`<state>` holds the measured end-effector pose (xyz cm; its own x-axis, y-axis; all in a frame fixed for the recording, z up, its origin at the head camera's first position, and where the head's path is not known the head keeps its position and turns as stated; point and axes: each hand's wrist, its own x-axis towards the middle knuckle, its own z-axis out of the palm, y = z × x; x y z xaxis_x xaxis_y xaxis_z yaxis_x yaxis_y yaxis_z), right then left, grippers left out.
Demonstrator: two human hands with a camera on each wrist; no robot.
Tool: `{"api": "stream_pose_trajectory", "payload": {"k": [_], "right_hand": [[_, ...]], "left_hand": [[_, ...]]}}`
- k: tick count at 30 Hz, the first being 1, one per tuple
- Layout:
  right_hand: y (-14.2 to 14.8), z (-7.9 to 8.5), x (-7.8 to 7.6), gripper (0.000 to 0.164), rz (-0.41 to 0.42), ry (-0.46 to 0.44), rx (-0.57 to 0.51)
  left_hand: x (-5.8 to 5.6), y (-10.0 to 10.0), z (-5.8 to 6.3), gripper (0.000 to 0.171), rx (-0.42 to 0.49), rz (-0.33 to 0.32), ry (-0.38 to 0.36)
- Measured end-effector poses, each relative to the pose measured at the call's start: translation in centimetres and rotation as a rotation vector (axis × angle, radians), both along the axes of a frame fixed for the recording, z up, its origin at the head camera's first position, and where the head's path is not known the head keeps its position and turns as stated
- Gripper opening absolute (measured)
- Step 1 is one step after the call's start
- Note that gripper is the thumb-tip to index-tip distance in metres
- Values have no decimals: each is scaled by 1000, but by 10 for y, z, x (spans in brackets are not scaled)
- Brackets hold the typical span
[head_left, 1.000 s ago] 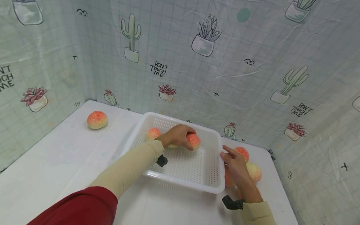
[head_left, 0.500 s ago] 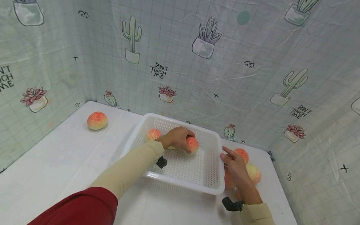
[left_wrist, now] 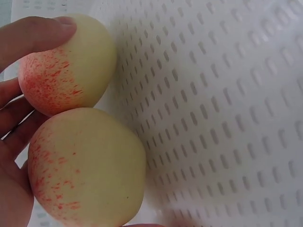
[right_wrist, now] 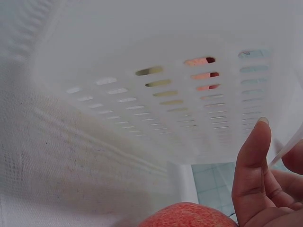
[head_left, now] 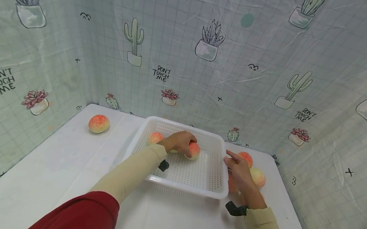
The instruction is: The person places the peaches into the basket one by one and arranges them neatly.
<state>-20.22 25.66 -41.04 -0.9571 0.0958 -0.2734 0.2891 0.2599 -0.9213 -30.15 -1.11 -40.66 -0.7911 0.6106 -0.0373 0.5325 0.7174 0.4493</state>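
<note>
My left hand point(head_left: 181, 142) grips a red-and-cream peach point(head_left: 194, 151) low inside the white perforated basket point(head_left: 187, 190). In the left wrist view, the thumb lies over this peach point(left_wrist: 90, 61), with fingers behind it. A second, paler peach point(left_wrist: 90, 165) sits right against it, near the palm; the hand mostly hides it in the head view. Another peach point(head_left: 155, 138) rests by the basket's left wall. At the right rim, my right hand point(head_left: 240, 168) holds the edge between thumb and fingers. In the right wrist view, the thumb point(right_wrist: 253, 156) stands close to the basket's outer wall.
Several peaches lie right of the basket, among them a red one point(head_left: 245, 158) and a pale one point(head_left: 257, 177), partly behind the right hand. A lone peach point(head_left: 99, 123) is at the table's point(head_left: 63, 164) far left. Cactus-print cloth point(head_left: 184, 81) surrounds the back and sides.
The left hand has lowered the gripped peach slightly and brought it left, closer to the others in the basket. The right hand keeps its place at the rim.
</note>
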Motion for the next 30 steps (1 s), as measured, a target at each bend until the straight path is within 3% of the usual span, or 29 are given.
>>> {"api": "stream_pose_trajectory", "payload": {"k": [20,30], "right_hand": [[-1,0,2,53,6,2,5],[-2,-1,2,54,11,19,26]], "left_hand": [[6,-6,5,66,25,-17,-20],[6,-15,13,67,140,15,-76]]}}
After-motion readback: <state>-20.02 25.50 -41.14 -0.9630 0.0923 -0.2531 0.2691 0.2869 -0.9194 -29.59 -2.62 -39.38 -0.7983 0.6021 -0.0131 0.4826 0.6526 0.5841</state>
